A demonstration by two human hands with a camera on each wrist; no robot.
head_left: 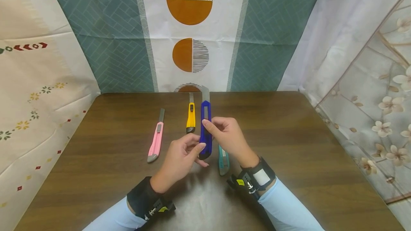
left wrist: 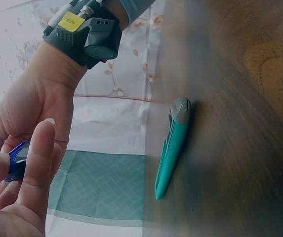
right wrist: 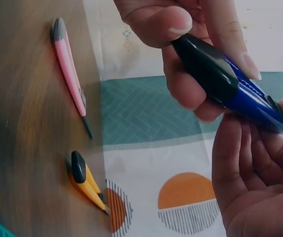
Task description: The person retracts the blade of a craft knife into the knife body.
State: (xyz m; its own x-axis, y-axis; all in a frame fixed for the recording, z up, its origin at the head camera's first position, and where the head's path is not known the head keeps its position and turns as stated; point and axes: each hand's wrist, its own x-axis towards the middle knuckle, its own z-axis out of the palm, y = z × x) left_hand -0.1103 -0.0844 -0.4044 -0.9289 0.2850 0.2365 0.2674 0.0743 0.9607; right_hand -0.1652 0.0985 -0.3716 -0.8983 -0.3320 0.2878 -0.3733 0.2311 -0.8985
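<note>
A large blue utility knife (head_left: 206, 108) is held up over the table, its wide blade (head_left: 205, 93) extended and pointing away from me. My left hand (head_left: 181, 158) pinches the knife near its black end cap (right wrist: 208, 69). Higher on the body, my right hand (head_left: 232, 140) grips it with the thumb across the front, by the slider. Below and partly behind the right hand lies a teal utility knife (head_left: 223, 161), whose far end is hidden in the head view. A yellow utility knife (head_left: 191, 115) and a pink one (head_left: 156, 140) lie farther left, both with blades out.
The brown wooden table (head_left: 273, 117) runs back to a hanging patterned cloth (head_left: 109, 45). Floral fabric (head_left: 385, 117) covers the right side, and a cream printed cloth (head_left: 41, 92) hangs on the left. Each wrist wears a black strap with a small camera.
</note>
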